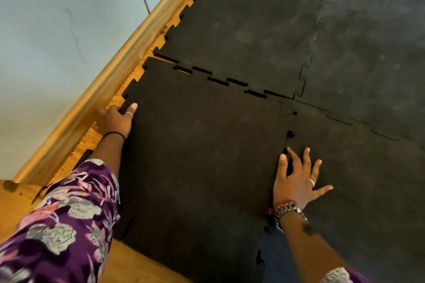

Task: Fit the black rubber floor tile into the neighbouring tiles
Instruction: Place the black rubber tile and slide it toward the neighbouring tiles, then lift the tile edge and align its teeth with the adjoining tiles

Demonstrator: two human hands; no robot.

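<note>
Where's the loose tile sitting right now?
In the head view the loose tile lies lower centre, beside the wooden skirting, its far toothed edge not yet seated in the neighbouring tile; the left hand grips its wall-side edge.

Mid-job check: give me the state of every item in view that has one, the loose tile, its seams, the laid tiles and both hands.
Loose black rubber floor tile: lying flat, not fully locked.
Far seam: open gaps between teeth.
Right seam: partly closed, small gaps showing.
Laid black tiles: interlocked, flat.
Left hand: gripping the tile's wall-side edge.
Right hand: open, fingers spread, pressing over the right seam.
Wooden skirting board: fixed along the wall.
</note>
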